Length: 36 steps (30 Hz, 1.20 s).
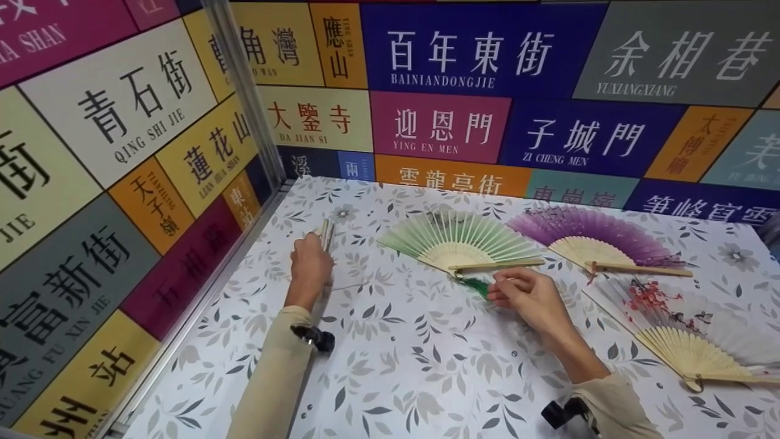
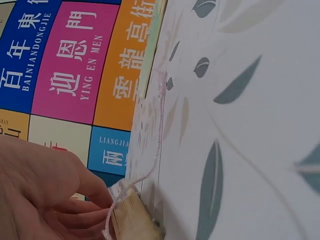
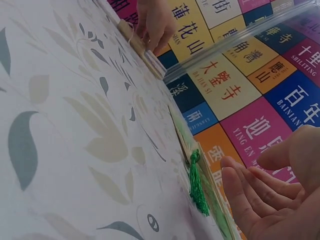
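Observation:
My left hand grips a folded fan at the left of the table. In the left wrist view the folded fan's bamboo end shows, with a thin pink cord trailing over the cloth. A green fan lies spread in the middle, its green tassel hanging from the pivot. Beside that tassel hovers my right hand, fingers loosely bent with nothing between them. Behind it to the right lies a spread purple fan.
A white fan with red blossoms lies spread at the right. Leaf-patterned cloth covers the table. Colourful sign panels line the back and left sides, with a metal corner post between them.

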Motion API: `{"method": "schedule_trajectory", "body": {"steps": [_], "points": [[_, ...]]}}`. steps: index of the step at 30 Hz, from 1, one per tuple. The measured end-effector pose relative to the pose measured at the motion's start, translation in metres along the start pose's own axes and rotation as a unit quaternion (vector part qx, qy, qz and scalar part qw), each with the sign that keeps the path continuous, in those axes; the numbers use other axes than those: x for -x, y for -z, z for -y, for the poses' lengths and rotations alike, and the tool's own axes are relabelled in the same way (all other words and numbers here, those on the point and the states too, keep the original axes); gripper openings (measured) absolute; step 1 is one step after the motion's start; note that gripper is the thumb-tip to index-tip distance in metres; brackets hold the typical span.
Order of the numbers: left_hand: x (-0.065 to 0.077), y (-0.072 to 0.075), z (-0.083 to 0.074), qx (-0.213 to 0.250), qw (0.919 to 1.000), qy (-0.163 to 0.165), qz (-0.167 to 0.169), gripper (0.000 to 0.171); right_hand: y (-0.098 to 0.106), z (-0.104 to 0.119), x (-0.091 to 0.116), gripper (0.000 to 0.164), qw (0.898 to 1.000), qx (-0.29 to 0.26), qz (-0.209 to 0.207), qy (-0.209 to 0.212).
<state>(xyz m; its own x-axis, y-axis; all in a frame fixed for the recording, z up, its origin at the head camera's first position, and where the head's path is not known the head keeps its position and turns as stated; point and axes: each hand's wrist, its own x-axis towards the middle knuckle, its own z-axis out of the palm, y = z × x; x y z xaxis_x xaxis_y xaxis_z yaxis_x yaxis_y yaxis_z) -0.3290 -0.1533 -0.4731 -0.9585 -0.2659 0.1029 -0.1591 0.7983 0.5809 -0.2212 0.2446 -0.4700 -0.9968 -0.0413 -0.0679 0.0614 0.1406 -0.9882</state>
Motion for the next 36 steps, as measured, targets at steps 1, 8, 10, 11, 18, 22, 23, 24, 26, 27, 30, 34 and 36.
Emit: {"method": "schedule_trajectory", "body": {"steps": [1, 8, 10, 11, 18, 22, 23, 24, 26, 27, 30, 34, 36], "points": [[0.0, 0.0, 0.0, 0.002, 1.0, -0.004, -0.003, 0.016, 0.0, 0.0, 0.0, 0.044, 1.0, -0.002, 0.002, 0.002], [0.005, 0.002, -0.016, 0.071, 0.9941, -0.081, -0.015, 0.029, -0.001, 0.0, 0.0, 0.045, 1.0, 0.0, 0.006, 0.01], [0.008, 0.004, -0.027, 0.104, 0.9891, -0.104, -0.011, 0.029, -0.002, 0.002, 0.0, 0.045, 1.0, 0.003, 0.006, 0.014], [0.01, 0.005, -0.033, 0.122, 0.9859, -0.115, -0.008, 0.029, -0.003, 0.003, 0.0, 0.045, 1.0, 0.005, 0.006, 0.016], [0.031, 0.005, -0.084, 0.223, 0.9588, -0.176, -0.001, 0.027, -0.013, 0.011, -0.004, 0.038, 0.999, 0.002, 0.004, 0.046], [0.048, 0.0, -0.11, 0.24, 0.9476, -0.21, 0.021, 0.029, -0.019, 0.015, -0.003, 0.035, 0.997, 0.004, 0.003, 0.078], [0.053, -0.002, -0.116, 0.244, 0.9437, -0.222, 0.025, 0.03, -0.02, 0.016, -0.003, 0.035, 0.996, 0.007, 0.003, 0.085], [0.058, -0.003, -0.122, 0.247, 0.9408, -0.23, 0.029, 0.031, -0.021, 0.017, -0.002, 0.034, 0.996, 0.012, 0.002, 0.092], [0.067, -0.007, -0.132, 0.257, 0.9334, -0.248, 0.036, 0.032, -0.023, 0.019, -0.001, 0.034, 0.994, 0.033, -0.003, 0.104], [0.071, -0.008, -0.137, 0.265, 0.9294, -0.254, 0.041, 0.032, -0.024, 0.021, 0.0, 0.035, 0.993, 0.043, -0.007, 0.109], [0.083, -0.013, -0.151, 0.276, 0.9199, -0.275, 0.043, 0.029, -0.027, 0.025, 0.002, 0.04, 0.989, 0.073, -0.023, 0.127], [0.097, -0.021, -0.169, 0.287, 0.9078, -0.303, 0.04, 0.025, -0.028, 0.031, 0.002, 0.047, 0.985, 0.075, -0.041, 0.147], [0.102, -0.025, -0.176, 0.297, 0.9007, -0.314, 0.042, 0.024, -0.028, 0.033, 0.003, 0.049, 0.986, 0.06, -0.047, 0.151]]}}
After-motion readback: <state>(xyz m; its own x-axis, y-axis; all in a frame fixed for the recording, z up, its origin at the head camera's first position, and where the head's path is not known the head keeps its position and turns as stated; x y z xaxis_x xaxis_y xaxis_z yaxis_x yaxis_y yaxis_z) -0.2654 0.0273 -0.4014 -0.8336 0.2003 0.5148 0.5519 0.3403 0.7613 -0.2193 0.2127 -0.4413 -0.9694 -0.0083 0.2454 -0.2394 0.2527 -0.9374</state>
